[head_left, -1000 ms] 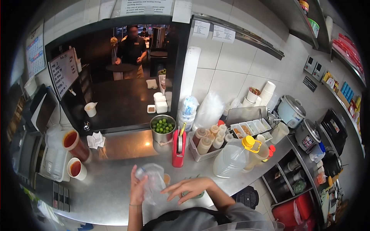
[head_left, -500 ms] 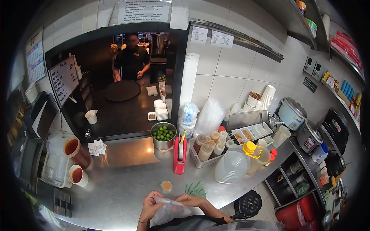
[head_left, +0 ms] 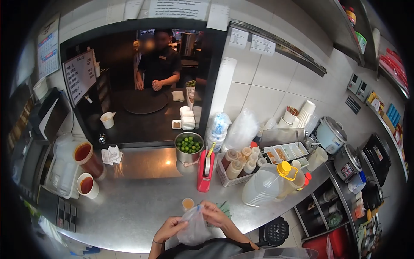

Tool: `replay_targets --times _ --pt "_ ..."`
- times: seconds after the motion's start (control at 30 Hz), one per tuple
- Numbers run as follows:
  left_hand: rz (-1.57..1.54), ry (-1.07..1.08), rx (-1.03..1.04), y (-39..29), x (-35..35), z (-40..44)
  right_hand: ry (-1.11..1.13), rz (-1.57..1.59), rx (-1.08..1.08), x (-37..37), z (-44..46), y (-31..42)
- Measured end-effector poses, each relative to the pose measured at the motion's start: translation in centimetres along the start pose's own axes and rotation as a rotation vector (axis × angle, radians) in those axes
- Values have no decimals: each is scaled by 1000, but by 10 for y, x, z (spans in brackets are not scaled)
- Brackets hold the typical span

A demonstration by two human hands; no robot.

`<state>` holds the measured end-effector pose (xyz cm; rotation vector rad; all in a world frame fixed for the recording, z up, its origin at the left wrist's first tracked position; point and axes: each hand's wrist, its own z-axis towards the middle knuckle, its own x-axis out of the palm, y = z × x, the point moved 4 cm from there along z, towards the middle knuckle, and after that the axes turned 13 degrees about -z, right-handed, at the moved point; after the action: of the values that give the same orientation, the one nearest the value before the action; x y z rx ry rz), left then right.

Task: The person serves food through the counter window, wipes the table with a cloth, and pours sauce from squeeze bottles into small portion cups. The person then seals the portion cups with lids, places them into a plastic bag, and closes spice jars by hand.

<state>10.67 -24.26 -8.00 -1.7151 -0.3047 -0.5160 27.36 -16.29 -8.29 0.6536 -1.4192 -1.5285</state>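
Observation:
A clear plastic bag (head_left: 195, 229) hangs in front of my body at the near edge of the steel counter (head_left: 129, 216). My left hand (head_left: 169, 228) pinches the bag's left side. Its top corner, with a small blue mark, is gripped between the fingers of my right hand (head_left: 214, 214). What the bag contains, if anything, I cannot make out. Just beyond my hands stands a small cup of orange-brown sauce (head_left: 188, 203). A green cloth (head_left: 225, 209) lies partly hidden behind my right hand.
A red tape dispenser (head_left: 204, 172) and a pot of green limes (head_left: 189, 146) stand ahead. On the right are a basket of squeeze bottles (head_left: 235, 168) and a large yellow-capped jug (head_left: 263, 185). Containers of red sauce (head_left: 88, 185) stand left. Someone (head_left: 159, 64) stands beyond the pass window.
The bag was stretched sideways between my hands; now it hangs downward, with my right hand raised at its top. The person beyond the window has brought both hands forward. My view has shifted slightly.

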Motion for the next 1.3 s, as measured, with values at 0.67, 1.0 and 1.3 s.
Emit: replay_targets --times 0.67,1.0,1.3 --pt "-973 598 311 46 -16 -9 91 680 201 38 -16 -35" --pt "-935 219 131 54 -22 -11 193 831 60 24 -9 -42" --pt "-584 462 33 34 -54 -15 334 331 115 22 0 18"
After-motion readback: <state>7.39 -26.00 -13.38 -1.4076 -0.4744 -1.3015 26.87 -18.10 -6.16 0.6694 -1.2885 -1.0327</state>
